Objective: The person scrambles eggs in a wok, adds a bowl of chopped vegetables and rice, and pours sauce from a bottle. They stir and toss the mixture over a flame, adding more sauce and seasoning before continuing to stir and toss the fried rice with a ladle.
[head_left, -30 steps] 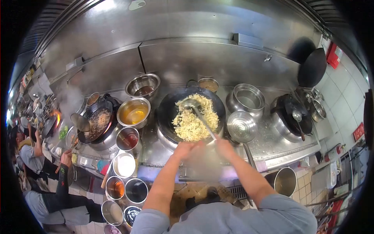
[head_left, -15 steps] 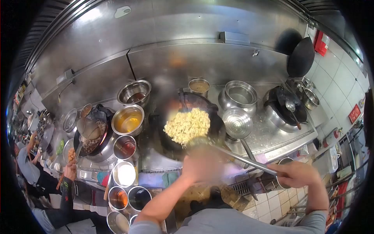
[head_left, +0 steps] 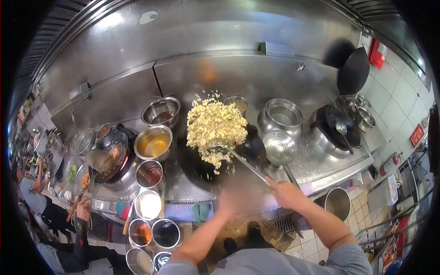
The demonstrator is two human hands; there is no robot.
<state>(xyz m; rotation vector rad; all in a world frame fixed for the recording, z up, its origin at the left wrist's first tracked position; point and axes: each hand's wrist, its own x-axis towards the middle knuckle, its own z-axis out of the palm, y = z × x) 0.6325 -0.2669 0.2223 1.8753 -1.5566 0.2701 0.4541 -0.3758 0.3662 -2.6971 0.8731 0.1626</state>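
A mass of yellow fried rice [head_left: 215, 126] is in the air above a black wok [head_left: 201, 165] on the steel range. My right hand [head_left: 286, 193] grips the long handle of a metal ladle [head_left: 238, 158] whose bowl is under the rice. My left hand [head_left: 236, 199], blurred by motion, is at the wok's near edge and seems to hold its handle.
Steel bowls of oil [head_left: 153, 142], sauces [head_left: 149, 173] and seasonings [head_left: 147, 205] stand left of the wok. A perforated strainer [head_left: 279, 147], a steel pot [head_left: 280, 114] and a second wok with a ladle [head_left: 337, 130] are on the right. Another person [head_left: 82, 215] cooks at the left wok [head_left: 110, 156].
The rice has been tossed up out of the wok. My right hand moved back in toward the wok with the ladle, now under the rice.
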